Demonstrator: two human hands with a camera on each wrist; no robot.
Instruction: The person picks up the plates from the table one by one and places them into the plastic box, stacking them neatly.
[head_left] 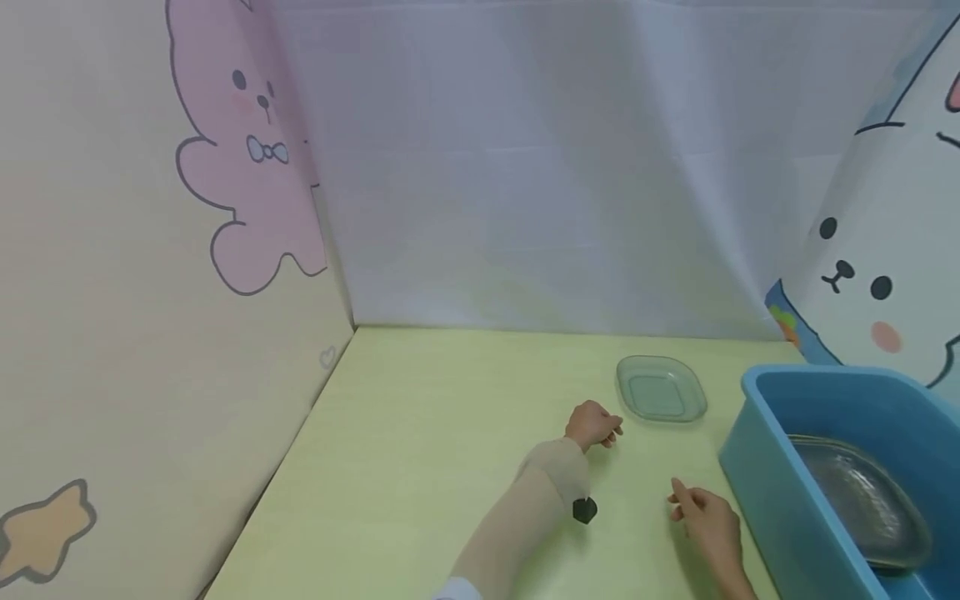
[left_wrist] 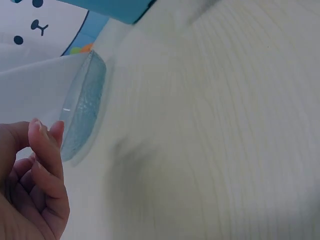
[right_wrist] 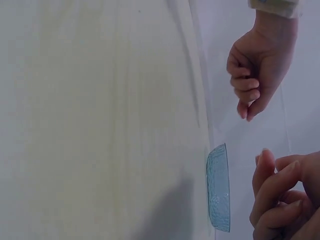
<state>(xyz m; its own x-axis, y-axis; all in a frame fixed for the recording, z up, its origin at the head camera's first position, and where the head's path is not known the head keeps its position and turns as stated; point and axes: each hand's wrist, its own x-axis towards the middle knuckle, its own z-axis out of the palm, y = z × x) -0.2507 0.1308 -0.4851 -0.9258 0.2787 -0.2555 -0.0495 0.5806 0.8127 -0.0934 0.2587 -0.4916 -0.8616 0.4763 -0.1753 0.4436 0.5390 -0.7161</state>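
Note:
A clear square dish with rounded corners [head_left: 660, 389] stands upright on the pale yellow table, towards its back right. Just short of its near left side hovers my left hand [head_left: 592, 425], fingers loosely curled and thumb close to the index finger, with nothing between them. The left wrist view has the dish [left_wrist: 86, 107] beyond those fingertips. My right hand [head_left: 707, 523] is nearer to me, beside the blue bin, its fingers bent and holding nothing. In the right wrist view the dish [right_wrist: 219, 190] appears side-on, past the right fingertips.
At the right stands a deep blue bin [head_left: 806, 492], with a larger see-through dish [head_left: 862, 492] lying inside. A white sheet [head_left: 525, 167] hangs behind the table, and a wall with cartoon figures [head_left: 247, 167] borders the left. The pale table [head_left: 390, 433] stretches to the left of my hands.

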